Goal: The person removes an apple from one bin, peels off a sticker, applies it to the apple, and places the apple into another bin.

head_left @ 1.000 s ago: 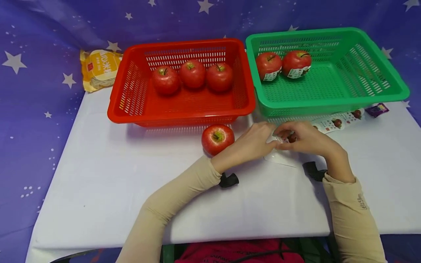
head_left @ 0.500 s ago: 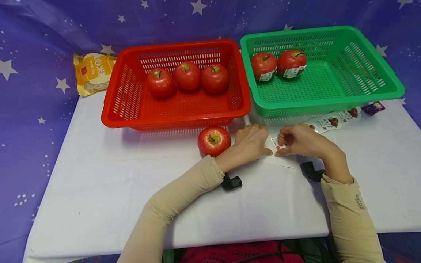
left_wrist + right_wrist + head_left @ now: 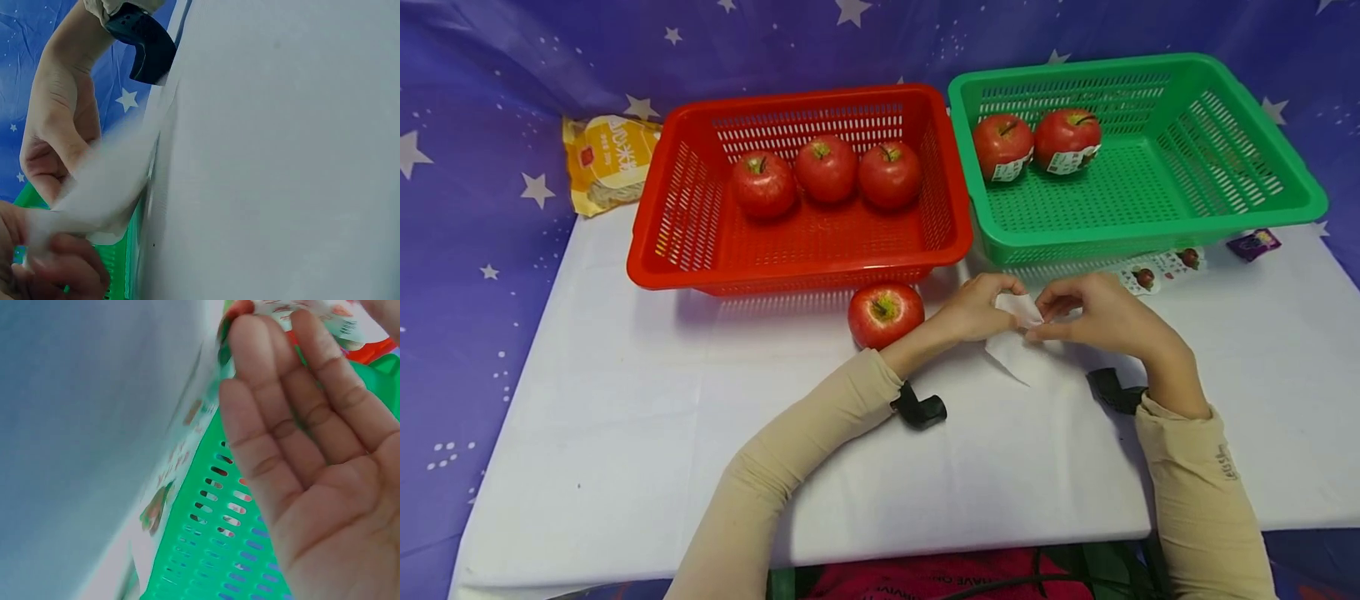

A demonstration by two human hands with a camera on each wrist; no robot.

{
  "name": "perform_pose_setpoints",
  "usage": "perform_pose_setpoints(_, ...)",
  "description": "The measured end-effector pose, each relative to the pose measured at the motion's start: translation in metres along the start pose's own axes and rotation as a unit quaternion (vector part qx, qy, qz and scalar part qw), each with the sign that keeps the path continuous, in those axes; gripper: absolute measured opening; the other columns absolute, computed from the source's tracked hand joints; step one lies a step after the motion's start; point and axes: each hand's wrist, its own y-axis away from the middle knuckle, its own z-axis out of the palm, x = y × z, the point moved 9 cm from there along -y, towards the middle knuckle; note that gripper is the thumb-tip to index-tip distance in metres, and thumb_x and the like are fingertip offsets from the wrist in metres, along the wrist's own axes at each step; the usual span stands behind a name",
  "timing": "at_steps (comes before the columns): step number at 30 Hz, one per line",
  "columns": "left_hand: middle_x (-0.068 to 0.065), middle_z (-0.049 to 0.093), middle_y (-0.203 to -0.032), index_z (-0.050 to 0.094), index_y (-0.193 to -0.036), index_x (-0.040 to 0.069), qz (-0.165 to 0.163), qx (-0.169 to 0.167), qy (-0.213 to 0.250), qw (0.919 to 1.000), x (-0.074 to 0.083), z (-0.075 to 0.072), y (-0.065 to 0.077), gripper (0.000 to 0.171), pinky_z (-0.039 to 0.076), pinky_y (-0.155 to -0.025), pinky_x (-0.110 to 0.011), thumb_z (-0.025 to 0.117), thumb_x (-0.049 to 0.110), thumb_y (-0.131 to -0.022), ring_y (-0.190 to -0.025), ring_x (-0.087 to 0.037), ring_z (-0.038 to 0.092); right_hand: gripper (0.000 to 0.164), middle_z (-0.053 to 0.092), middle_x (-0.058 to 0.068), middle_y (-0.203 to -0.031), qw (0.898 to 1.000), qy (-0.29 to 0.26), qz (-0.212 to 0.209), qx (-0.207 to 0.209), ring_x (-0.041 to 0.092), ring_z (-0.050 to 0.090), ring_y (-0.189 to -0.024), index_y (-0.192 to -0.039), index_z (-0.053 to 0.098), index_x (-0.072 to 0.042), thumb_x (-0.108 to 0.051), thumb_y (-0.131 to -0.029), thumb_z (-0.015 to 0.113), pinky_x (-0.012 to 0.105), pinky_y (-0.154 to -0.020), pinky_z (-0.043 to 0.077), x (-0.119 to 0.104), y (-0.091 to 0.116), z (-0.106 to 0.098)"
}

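Head view, and the left grip [image 3: 977, 310] covers part of the white paper [image 3: 1019, 308] it pinches; over in the left wrist view that paper is a blur, the grip sliced by the left edge. The right grip [image 3: 1093, 312] masks one end of the sticker strip [image 3: 1168, 268], its print too small to read! On the surface [image 3: 625, 450], the apple [image 3: 880, 312] loses its lower rim behind the left arm. The yellow bag [image 3: 613, 162] disappears behind the red basket [image 3: 801, 277], and both sleeves [image 3: 816, 429] run off the bottom. Right wrist view: the green basket [image 3: 206, 544] is cut off below.
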Motion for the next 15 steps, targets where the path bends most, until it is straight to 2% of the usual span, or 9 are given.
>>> perform_pose_setpoints(3, -0.007, 0.066, -0.107, 0.066, -0.114, 0.007, 0.002, 0.007, 0.044, 0.999, 0.0001, -0.002, 0.001, 0.032, 0.039, -0.073, -0.018, 0.067, 0.004, -0.082, -0.088, -0.013, 0.053, 0.017, 0.072, 0.0, -0.081, 1.0, -0.017, -0.003, 0.005, 0.0, 0.062, -0.074, -0.085, 0.073, -0.011, -0.023, -0.076, 0.082, 0.018, -0.067, 0.048, -0.0006, 0.0014, -0.0027)
perform_pose_setpoints(7, -0.007, 0.066, -0.105, 0.066, -0.116, 0.006, 0.006, 0.005, 0.059, 0.9982, 0.0009, -0.003, 0.0013, 0.035, 0.039, -0.07, -0.016, 0.065, 0.002, -0.082, -0.085, -0.013, 0.054, 0.011, 0.074, 0.004, -0.086, 0.999, -0.04, -0.003, 0.01, -0.005, 0.061, -0.074, -0.088, 0.076, -0.009, -0.016, -0.08, 0.078, 0.016, -0.064, 0.047, 0.0002, 0.0033, -0.0054)
perform_pose_setpoints(15, -0.005, 0.067, -0.113, 0.064, -0.123, 0.008, 0.012, -0.003, 0.007, 0.9999, 0.0016, -0.0027, -0.0001, 0.039, 0.039, -0.069, -0.015, 0.065, 0.004, -0.084, -0.086, -0.013, 0.054, 0.009, 0.073, 0.004, -0.082, 0.996, -0.058, -0.062, 0.017, -0.002, 0.049, -0.064, -0.085, 0.078, -0.009, -0.003, -0.081, 0.073, 0.017, -0.054, 0.039, -0.0035, 0.006, -0.0103)
